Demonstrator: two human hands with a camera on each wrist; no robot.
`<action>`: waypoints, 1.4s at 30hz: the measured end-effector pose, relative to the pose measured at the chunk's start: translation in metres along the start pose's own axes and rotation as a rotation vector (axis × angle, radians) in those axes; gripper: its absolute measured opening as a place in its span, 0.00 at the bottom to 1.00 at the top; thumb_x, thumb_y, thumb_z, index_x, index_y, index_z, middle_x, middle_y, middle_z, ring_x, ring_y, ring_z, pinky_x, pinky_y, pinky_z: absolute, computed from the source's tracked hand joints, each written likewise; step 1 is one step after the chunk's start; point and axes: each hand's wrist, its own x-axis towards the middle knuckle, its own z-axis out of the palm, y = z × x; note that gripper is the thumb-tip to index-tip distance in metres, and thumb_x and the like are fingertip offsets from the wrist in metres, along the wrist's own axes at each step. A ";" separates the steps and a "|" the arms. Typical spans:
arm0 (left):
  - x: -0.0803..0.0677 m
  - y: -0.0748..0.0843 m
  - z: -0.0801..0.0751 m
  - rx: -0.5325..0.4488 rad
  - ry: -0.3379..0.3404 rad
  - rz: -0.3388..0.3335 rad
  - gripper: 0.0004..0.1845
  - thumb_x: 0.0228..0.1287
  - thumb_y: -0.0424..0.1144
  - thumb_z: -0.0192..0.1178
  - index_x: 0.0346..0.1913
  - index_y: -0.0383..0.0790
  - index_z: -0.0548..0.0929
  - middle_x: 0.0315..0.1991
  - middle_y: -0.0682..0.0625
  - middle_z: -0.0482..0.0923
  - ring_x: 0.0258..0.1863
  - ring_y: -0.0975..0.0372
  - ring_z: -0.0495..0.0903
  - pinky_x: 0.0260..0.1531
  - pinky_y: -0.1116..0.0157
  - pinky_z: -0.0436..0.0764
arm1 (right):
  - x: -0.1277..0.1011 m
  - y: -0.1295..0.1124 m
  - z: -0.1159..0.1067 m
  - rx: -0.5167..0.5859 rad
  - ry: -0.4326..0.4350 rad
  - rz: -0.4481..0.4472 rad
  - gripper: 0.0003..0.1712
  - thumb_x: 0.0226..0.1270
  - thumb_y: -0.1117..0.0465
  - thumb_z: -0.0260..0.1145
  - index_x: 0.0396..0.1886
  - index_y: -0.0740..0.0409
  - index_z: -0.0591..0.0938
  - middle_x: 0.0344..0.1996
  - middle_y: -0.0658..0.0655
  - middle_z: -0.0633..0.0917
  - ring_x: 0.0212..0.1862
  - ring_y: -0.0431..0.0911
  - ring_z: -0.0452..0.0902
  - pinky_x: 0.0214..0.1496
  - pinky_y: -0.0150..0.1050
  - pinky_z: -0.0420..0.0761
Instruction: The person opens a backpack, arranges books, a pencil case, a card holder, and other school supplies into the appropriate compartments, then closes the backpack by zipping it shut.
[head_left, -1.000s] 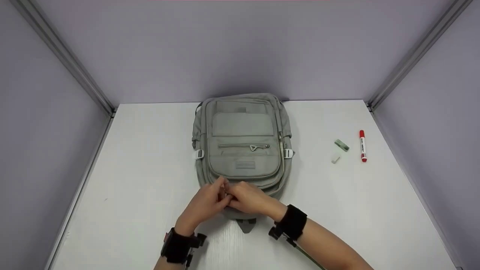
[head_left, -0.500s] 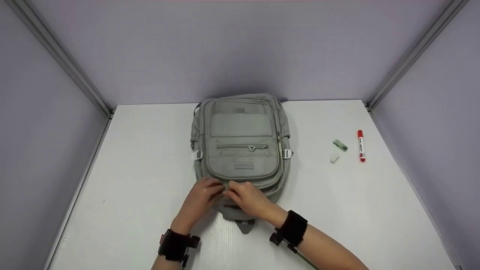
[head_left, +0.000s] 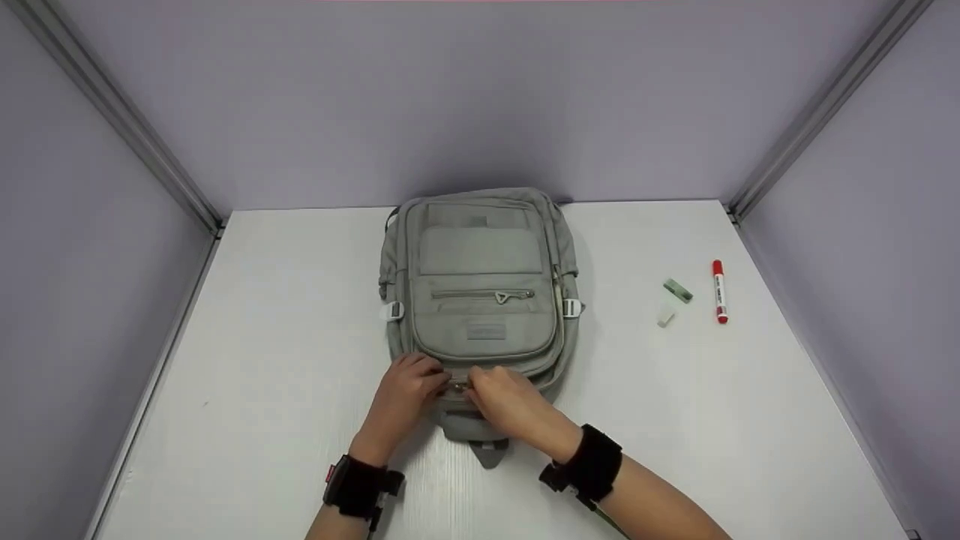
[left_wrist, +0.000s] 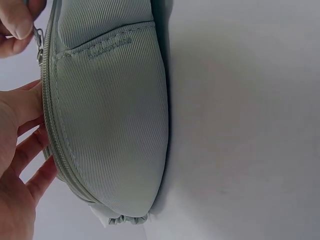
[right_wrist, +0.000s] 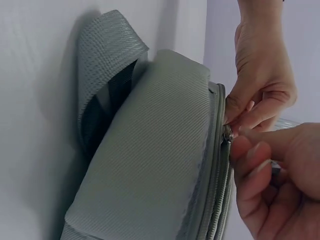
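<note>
While the table (head_left: 292, 337) bears the bag (head_left: 484, 251) front up, near its middle, the left hand (head_left: 405, 388) pinches the bag's near edge and the right hand (head_left: 514, 403) has its fingers curled at the zip (left_wrist: 49, 107) there. Work on that zip looks midway, with the slider (right_wrist: 227, 134) between the two hands and no wide gap showing, but how much of it is joined and how much is left cannot be told. Well to the right, outside the bag, lie the marker (head_left: 720, 292), green stick (head_left: 678, 291) and white piece (head_left: 665, 316); smaller is the pull (left_wrist: 36, 36), pinched in the right hand.
</note>
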 end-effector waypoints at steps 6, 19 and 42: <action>0.002 0.000 0.001 0.006 0.008 0.020 0.07 0.52 0.28 0.73 0.35 0.39 0.90 0.35 0.50 0.81 0.40 0.58 0.79 0.46 0.59 0.78 | -0.002 0.002 -0.001 -0.087 0.031 0.024 0.16 0.69 0.61 0.65 0.20 0.56 0.76 0.16 0.51 0.78 0.19 0.46 0.77 0.16 0.38 0.71; 0.003 -0.002 -0.001 0.000 0.022 0.013 0.05 0.51 0.30 0.74 0.32 0.39 0.90 0.34 0.51 0.81 0.38 0.57 0.79 0.42 0.61 0.79 | -0.019 0.023 -0.006 -0.110 0.129 0.027 0.14 0.62 0.66 0.67 0.18 0.57 0.77 0.14 0.51 0.77 0.17 0.47 0.75 0.17 0.42 0.74; 0.001 -0.002 0.001 -0.013 0.036 -0.004 0.04 0.52 0.31 0.74 0.31 0.39 0.90 0.32 0.52 0.79 0.35 0.58 0.78 0.36 0.63 0.79 | -0.055 0.093 -0.047 -0.017 0.133 0.240 0.08 0.57 0.70 0.69 0.21 0.56 0.85 0.15 0.47 0.78 0.18 0.38 0.65 0.20 0.35 0.69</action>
